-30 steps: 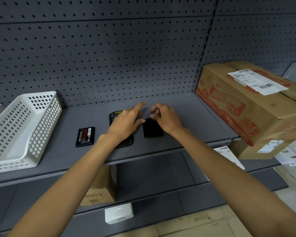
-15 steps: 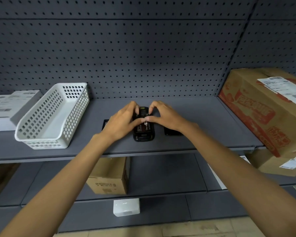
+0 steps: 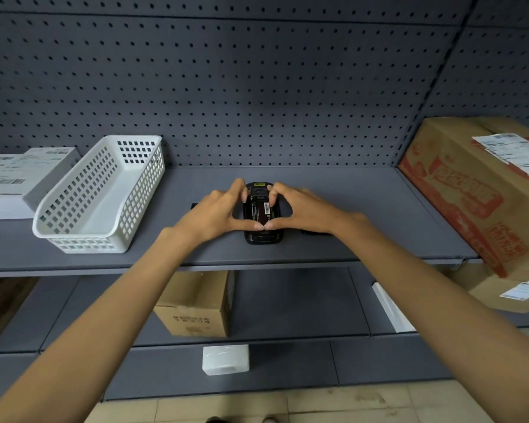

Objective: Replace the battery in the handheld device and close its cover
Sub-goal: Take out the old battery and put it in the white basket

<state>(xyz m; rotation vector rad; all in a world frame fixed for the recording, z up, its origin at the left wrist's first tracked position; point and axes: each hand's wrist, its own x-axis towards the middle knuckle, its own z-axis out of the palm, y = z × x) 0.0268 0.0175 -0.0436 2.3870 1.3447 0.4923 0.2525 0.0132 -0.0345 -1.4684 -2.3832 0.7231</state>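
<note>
The black handheld device (image 3: 262, 238) lies face down on the grey shelf (image 3: 348, 209), its back uncovered, with a black battery (image 3: 260, 210) showing a white barcode label in the compartment. My left hand (image 3: 216, 212) and my right hand (image 3: 301, 209) frame the device from either side: the fingertips touch its far end and both thumbs press the battery's near edge. Just right of my right wrist lies the black cover (image 3: 313, 232), mostly hidden. A second dark battery (image 3: 194, 206) peeks out behind my left hand.
A white perforated basket (image 3: 101, 196) stands on the shelf to the left, with white boxes (image 3: 16, 178) beyond it. A large cardboard box (image 3: 483, 190) bounds the right end. The pegboard wall (image 3: 257, 87) rises behind. Lower shelves hold a small carton (image 3: 196, 303).
The view swung to the right. My right hand left the cover and joined my left hand over the device; both thumbs now press on the battery in the compartment.
</note>
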